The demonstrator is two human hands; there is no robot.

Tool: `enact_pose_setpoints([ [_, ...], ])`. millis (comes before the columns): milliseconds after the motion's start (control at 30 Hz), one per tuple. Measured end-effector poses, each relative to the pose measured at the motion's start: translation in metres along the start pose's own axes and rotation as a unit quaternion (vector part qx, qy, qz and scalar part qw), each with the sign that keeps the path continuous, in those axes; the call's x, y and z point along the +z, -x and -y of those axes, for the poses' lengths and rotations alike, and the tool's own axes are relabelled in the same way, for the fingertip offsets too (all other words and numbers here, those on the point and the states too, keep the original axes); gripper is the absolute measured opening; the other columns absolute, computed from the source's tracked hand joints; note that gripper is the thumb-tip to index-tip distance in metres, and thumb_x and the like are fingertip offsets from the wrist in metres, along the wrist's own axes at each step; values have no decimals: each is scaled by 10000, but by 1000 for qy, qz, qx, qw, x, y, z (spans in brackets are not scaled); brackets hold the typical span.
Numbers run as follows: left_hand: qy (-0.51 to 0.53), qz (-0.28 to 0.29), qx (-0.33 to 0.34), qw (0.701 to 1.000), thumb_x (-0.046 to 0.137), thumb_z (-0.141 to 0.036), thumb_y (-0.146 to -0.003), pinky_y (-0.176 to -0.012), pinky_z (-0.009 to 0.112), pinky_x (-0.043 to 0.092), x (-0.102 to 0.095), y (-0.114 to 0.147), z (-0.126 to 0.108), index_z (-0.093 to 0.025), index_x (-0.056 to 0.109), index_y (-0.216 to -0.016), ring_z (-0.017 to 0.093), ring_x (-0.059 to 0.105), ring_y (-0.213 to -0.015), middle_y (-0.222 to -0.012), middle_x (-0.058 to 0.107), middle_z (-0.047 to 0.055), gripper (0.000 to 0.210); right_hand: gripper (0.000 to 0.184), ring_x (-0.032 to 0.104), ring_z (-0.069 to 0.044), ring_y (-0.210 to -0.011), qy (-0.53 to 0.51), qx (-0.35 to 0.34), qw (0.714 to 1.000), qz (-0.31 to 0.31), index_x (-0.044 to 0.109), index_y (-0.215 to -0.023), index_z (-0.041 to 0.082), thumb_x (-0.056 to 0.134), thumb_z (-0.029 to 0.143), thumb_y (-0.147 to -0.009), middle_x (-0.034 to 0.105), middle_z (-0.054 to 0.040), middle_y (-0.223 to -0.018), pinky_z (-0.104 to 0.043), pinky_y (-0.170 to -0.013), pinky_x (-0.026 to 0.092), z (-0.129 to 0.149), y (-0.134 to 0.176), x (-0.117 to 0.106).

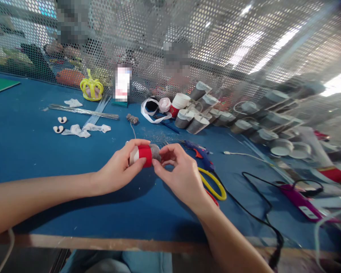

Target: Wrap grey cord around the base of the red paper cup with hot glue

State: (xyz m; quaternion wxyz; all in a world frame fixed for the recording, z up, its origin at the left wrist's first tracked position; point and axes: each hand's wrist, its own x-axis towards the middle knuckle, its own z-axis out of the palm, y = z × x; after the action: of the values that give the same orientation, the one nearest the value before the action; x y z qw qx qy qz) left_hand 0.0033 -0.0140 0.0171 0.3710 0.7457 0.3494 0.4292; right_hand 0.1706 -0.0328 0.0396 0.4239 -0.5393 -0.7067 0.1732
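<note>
My left hand (118,165) is closed around a small cylinder (145,155) lying sideways, with a red band round its middle, a white part at the left and grey material at the right end. At that grey end, my right hand (179,170) pinches with thumb and fingertips; the exact contact is partly hidden. Behind the left hand lies a small bundle of grey yarn (132,119), its strand running toward the cylinder. Just right of my right hand are a blue glue gun (200,151) and a yellow looped handle (216,184) with red beside it.
Grey cylinders with white tops (197,124) crowd the back right before a perforated metal screen (147,45). A purple power strip (299,203) and black cable (244,208) lie right. Metal rods (83,112), white scraps (76,131) and a yellow basket-like item (91,89) lie left.
</note>
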Motion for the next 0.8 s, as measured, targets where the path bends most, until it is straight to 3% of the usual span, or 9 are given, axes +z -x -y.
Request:
enact_pose_setpoints([
  [200,-26,8,21,999,475,-204,-862,-668,260,482,-1,2,0,-183,454,-1179,189,601,-882,-1031,625,63,318,149,553,-113,-562,-4,2,1000,-2,468,-780,227,599,238,-710,557,15,-698,-265,-542,507,-1,0,1],
  [400,-48,10,41,998,471,-190,-867,-737,292,505,-1,2,3,-183,420,-1212,211,601,-956,-1128,598,87,349,166,548,-117,-568,-16,10,1000,-4,470,-782,226,613,241,-698,552,22,-682,-268,-556,500,-1,0,-2],
  [567,-69,22,139,988,454,-144,-872,-896,325,482,-1,2,5,-172,345,-1272,206,576,-1067,-1238,536,123,416,267,599,-146,-701,-103,73,992,3,517,-887,207,637,376,-720,620,-27,-800,-283,-628,511,-6,-10,-13],
  [700,-88,30,199,976,455,-118,-862,-965,350,450,-2,3,7,-173,345,-1282,214,538,-1134,-1255,523,129,437,362,637,-168,-778,-193,152,964,106,552,-1008,203,581,469,-764,652,-59,-946,-315,-668,535,-12,-16,-18],
  [800,-60,31,177,982,483,-128,-847,-939,363,464,-2,1,8,-173,350,-1283,222,550,-1101,-1253,517,136,458,365,645,-163,-754,-216,160,953,141,565,-1015,202,593,460,-758,666,-59,-972,-321,-673,534,-14,-17,-18],
])
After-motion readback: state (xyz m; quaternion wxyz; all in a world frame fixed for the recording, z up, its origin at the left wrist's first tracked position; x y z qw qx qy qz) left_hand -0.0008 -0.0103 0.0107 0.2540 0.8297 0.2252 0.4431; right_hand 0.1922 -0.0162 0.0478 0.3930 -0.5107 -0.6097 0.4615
